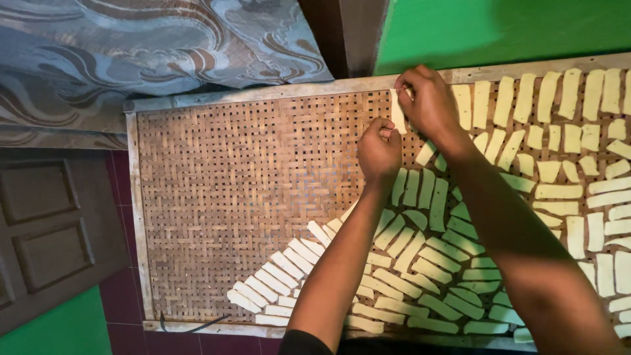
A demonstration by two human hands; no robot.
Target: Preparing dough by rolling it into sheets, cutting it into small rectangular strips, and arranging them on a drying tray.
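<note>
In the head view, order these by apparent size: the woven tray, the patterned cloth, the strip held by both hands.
1. Woven tray
2. Patterned cloth, partly cropped, so true size is unsure
3. Pale strip, pinched by left hand and right hand

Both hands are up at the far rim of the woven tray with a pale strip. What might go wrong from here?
1. The right hand pinches a pale strip right at the tray's wooden rim; set too far out, it might slip off.
2. Both forearms cross above the laid strips; a dropped elbow may smear or shift them.
3. The left hand is closed, and any contents are hidden; soft pieces might stick together.
</note>
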